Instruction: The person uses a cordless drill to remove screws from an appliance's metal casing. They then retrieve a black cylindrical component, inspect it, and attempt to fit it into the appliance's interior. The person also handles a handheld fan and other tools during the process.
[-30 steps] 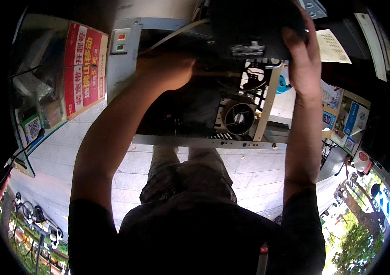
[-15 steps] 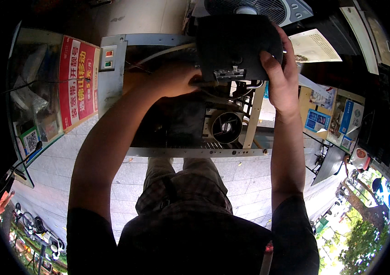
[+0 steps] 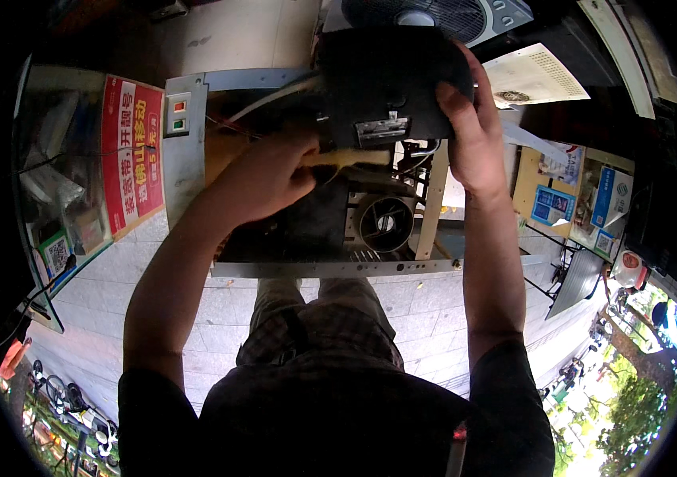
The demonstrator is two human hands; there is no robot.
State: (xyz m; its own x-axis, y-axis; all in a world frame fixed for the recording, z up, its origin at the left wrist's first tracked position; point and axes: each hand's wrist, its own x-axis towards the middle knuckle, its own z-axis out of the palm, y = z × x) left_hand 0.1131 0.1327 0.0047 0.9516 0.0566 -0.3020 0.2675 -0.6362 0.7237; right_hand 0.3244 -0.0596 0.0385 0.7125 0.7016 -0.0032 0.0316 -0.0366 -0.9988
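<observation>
Two hands of mine are up over an open computer case (image 3: 330, 266), and I will go across from my left. Far left stands a glass cabinet (image 3: 60, 167) with a red poster (image 3: 130, 155) stuck to its front. Just right of that is the grey front panel (image 3: 183, 151) of the case, with a red and a green button near its top. My left hand (image 3: 263, 179) comes next, curled into a loose fist inside the case opening, the thumb and forefinger pinched on a thin pale stick-like tool (image 3: 346, 157) that points right toward the underside of a black boxy unit (image 3: 390, 79). A white cable (image 3: 275, 95) arcs from the case wall up toward that unit. Below the tool, a round black fan (image 3: 384, 223) sits in the rear wall of the case, beside a pale metal strut (image 3: 431, 199). The black unit is lifted above the case, its metal bracket facing me. My right hand (image 3: 469, 135) grips its right side, fingers wrapped over the top edge and the thumb pressed on the near face. Behind it is a grey fan grille (image 3: 434, 14). Farther right lie a white sheet (image 3: 533, 78) and blue and white boxes (image 3: 593, 203) on a shelf. Under everything, grey paving (image 3: 426, 306) shows past my checked trousers (image 3: 314, 326).
</observation>
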